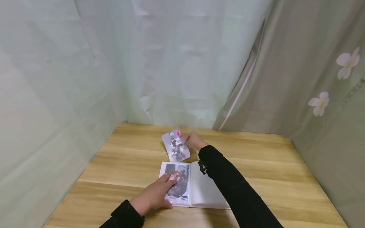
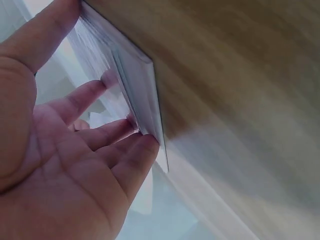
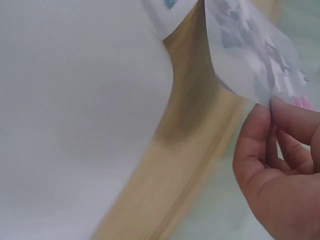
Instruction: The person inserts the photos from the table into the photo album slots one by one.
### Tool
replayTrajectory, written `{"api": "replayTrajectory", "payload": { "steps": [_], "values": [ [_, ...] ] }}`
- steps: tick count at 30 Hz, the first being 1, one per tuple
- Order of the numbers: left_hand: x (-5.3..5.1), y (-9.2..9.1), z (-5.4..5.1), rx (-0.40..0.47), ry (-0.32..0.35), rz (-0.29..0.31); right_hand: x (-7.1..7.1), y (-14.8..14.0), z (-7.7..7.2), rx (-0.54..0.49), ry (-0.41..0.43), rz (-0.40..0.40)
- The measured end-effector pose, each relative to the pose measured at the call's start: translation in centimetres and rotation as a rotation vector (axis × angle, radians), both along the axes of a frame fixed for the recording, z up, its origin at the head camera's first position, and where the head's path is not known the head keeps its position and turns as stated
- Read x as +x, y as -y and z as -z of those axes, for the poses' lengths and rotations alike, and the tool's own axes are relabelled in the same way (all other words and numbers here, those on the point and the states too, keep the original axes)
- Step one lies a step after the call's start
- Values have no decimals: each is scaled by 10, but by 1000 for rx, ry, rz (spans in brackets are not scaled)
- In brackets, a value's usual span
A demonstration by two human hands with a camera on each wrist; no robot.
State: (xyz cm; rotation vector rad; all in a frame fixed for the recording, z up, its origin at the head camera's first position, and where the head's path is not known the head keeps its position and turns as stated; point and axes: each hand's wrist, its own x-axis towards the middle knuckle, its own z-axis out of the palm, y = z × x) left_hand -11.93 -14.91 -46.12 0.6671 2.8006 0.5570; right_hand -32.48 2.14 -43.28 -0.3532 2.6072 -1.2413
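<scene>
My right hand pinches the edge of a loose photo between thumb and forefinger; in the right wrist view the photo tilts up. The photo shows grey and white figures with a pink patch. Below it on the table lies an open white photo album. Its left page holds a bear picture; the right page looks blank white. My left hand rests on the album's left side, fingertips on the page and edge, as the left wrist view of the album shows too.
The wooden table meets pale curtains at the back and along the left. A flower-patterned curtain hangs on the right. My right sleeve crosses over part of the album's right page.
</scene>
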Motion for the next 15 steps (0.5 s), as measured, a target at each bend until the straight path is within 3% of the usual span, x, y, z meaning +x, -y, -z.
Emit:
{"api": "replayTrajectory", "payload": {
  "steps": [4, 8, 15],
  "values": [
    [-5, 0, -3, 4, -9, -8, -3, -8, -11, -50, -59, -24],
    [-8, -3, -6, -2, -53, -1, -4, -24, -18, -156, -58, 10],
    [-15, -19, -8, -67, -233, -23, 2, -53, -29, -343, -60, 96]
  ]
}}
